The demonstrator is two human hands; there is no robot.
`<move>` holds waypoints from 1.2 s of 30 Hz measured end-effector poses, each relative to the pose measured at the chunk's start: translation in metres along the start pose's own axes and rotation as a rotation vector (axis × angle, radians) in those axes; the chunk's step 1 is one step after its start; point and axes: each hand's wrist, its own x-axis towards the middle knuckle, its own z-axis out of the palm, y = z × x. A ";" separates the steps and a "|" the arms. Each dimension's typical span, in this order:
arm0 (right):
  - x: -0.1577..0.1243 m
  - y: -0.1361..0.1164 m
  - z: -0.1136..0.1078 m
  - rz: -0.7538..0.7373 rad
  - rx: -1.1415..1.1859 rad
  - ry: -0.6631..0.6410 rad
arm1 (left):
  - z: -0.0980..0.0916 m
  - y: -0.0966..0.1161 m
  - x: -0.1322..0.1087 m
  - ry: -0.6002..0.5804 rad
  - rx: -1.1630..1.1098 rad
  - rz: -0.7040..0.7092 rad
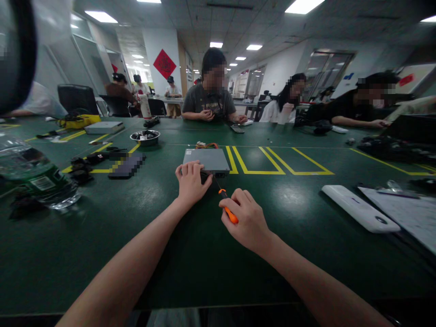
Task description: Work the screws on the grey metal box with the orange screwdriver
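A grey metal computer power supply (207,159) lies on the green table, with coloured wires (206,145) showing behind it. My left hand (191,181) grips its near left edge, fingers over the top and thumb along the front side. In my right hand (245,219) is a screwdriver (231,215) with an orange and black handle. Its thin shaft points up and left to the front side of the power supply, close to my left thumb. Whether the tip touches a screw is too small to make out.
A metal bowl (145,137) of small parts and a dark phone (127,165) stand left. A large water bottle (36,175) is nearer. On the right lie a white device (359,208) and a clipboard (405,211). A co-worker (210,97) sits opposite; yellow tape (264,172) marks the table.
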 end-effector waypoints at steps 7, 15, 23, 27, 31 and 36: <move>0.000 0.004 0.000 0.158 0.100 0.013 | 0.001 -0.001 0.000 -0.007 0.001 0.003; 0.000 0.001 0.002 0.021 0.058 -0.039 | 0.000 0.000 0.000 -0.010 -0.035 -0.010; -0.001 0.005 0.002 0.169 0.143 0.007 | 0.001 -0.001 0.000 -0.007 -0.011 -0.002; 0.000 0.003 0.003 0.052 0.075 -0.032 | 0.000 0.000 0.000 -0.003 -0.009 0.004; 0.001 0.002 0.002 0.018 0.085 -0.072 | 0.000 0.000 -0.001 0.003 0.002 0.004; 0.002 0.004 0.000 0.131 0.189 -0.038 | 0.001 0.000 0.000 -0.005 0.010 0.002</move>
